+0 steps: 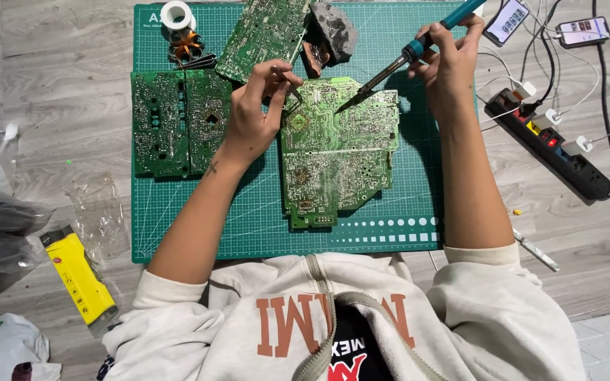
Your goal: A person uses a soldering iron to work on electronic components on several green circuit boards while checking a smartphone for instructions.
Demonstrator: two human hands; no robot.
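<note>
A large green circuit board (337, 159) lies solder side up on a green cutting mat (262, 233). My right hand (450, 60) grips a teal-handled soldering iron (418, 48), its tip touching the board near its upper middle. My left hand (255, 109) rests at the board's upper left corner and pinches a thin metal tool, apparently tweezers (291, 85), pointing down at the board.
Two more green boards (178, 123) lie left on the mat, another (262, 32) at the top beside a grey sponge block (333, 32), a solder roll (176, 14) and a copper coil (186, 48). A power strip (552, 144), cables and two phones are at the right. Yellow package (79, 279) and plastic bags left.
</note>
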